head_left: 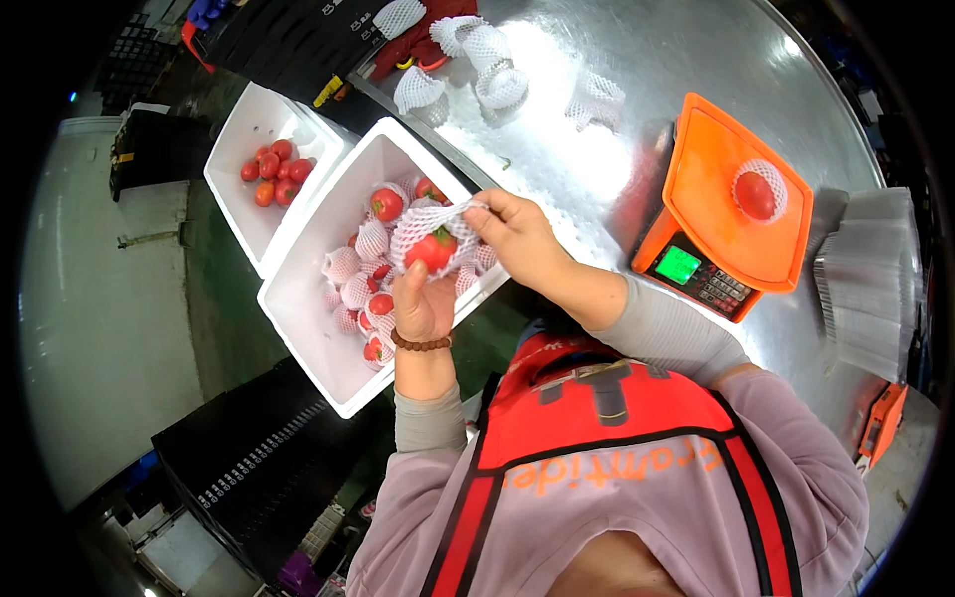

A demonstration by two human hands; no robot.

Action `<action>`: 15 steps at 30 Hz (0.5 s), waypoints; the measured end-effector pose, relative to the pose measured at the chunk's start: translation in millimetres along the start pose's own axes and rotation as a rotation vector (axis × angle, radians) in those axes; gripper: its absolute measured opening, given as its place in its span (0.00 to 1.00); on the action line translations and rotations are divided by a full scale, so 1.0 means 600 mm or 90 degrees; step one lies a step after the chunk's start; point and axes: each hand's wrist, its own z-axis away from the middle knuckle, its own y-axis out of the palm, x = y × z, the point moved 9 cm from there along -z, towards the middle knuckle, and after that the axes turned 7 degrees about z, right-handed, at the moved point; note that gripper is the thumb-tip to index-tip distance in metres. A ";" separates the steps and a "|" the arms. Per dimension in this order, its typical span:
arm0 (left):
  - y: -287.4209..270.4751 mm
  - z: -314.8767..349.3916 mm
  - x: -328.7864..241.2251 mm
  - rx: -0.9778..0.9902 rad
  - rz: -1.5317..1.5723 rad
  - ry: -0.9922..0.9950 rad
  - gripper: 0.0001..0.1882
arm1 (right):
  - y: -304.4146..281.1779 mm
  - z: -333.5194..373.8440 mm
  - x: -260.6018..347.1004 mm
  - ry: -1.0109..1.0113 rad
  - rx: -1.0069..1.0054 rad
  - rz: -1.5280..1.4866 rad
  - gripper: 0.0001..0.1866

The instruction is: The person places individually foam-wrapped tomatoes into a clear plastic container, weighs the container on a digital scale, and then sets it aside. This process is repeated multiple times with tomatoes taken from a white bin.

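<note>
Over the larger white foam box [298,303], my left hand [425,306] supports a red tomato [431,253] from below, its fingers partly hidden behind it. White foam netting [410,229] surrounds the tomato, which still shows red at the front. The fingertips of my right hand [519,239] pinch the netting's edge and draw it out toward the right. Beneath my hands, several tomatoes in foam nets [373,241] fill the box.
A second foam box [234,169] at the left holds several bare tomatoes [279,169]. On the metal table [557,164] lie loose foam nets [487,60]. An orange scale [716,214] bears one netted tomato [756,196]. Clear plastic trays [867,279] are stacked at the right.
</note>
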 end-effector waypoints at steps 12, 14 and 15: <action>0.062 0.003 0.078 0.085 0.081 -0.156 0.38 | -0.124 0.079 0.064 -0.079 -0.177 0.012 0.07; 0.079 -0.006 0.085 0.098 -0.058 -0.100 0.35 | -0.131 0.111 0.133 -0.292 -0.182 0.244 0.08; 0.092 -0.008 0.086 0.105 -0.128 -0.069 0.34 | -0.126 0.133 0.161 -0.396 -0.181 0.363 0.09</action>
